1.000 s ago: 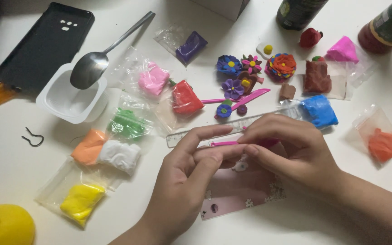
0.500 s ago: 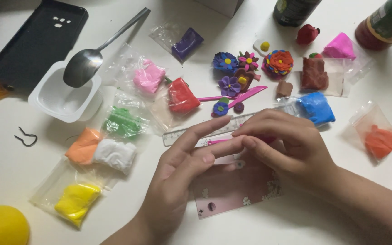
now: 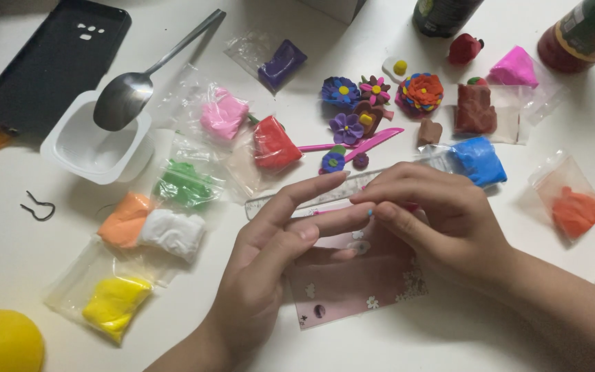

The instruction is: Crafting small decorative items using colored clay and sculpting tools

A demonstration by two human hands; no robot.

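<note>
Both hands (image 3: 380, 227) above pink card (image 3: 352, 289)

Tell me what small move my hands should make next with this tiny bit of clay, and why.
Probably keep rolling the bit between the fingertips where the left hand and right hand meet, above the pink sheet. It is too small to make out its shape, and the finished clay flowers beyond the clear ruler suggest small neat parts are wanted.
</note>
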